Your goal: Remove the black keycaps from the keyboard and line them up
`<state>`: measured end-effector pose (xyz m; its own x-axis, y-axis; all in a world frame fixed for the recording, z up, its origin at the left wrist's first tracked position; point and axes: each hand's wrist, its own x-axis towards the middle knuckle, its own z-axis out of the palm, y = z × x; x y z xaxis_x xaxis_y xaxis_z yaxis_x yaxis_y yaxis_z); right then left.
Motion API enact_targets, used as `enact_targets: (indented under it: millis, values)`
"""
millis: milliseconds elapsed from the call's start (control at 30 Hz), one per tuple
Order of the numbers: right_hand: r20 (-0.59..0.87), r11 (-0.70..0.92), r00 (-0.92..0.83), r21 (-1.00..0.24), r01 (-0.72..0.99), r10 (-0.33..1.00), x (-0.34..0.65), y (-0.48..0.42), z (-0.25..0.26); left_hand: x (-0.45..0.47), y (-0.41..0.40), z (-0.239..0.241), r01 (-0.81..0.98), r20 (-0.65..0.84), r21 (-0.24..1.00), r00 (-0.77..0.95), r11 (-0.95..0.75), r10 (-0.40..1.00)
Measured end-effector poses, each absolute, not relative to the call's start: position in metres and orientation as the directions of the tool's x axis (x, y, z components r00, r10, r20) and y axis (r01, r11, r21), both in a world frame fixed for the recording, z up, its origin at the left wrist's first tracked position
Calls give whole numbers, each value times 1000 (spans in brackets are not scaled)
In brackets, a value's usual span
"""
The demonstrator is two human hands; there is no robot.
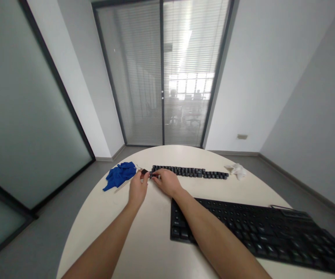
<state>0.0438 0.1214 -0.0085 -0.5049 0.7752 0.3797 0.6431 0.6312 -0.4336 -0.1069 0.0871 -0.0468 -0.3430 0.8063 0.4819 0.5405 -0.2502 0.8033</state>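
Both my hands reach to the far side of a round white table point(117, 228). My left hand point(137, 188) pinches a small black keycap point(144, 171) between thumb and fingers. My right hand point(167, 182) rests, fingers curled, at the left end of a long row of loose black keycaps point(190, 172); its fingertips press on the end of that row. A black keyboard point(251, 230) lies near me at the right, under my right forearm.
A crumpled blue cloth point(120, 174) lies left of the hands with a thin pale stick point(123, 184) beside it. A crumpled white tissue point(237, 170) sits at the row's right end. Glass doors with blinds stand behind the table.
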Motion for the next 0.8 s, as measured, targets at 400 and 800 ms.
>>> enact_targets:
  millis: [400, 800]
  values:
    - [414, 600, -434, -560, 571, 800, 45, 121, -14, -103, 88, -39, 365, 346, 911, -425, -192, 836]
    - [437, 543, -324, -718, 435, 839, 44, 123, -16, -93, 89, -38, 41, 185, 981, -482, -189, 856]
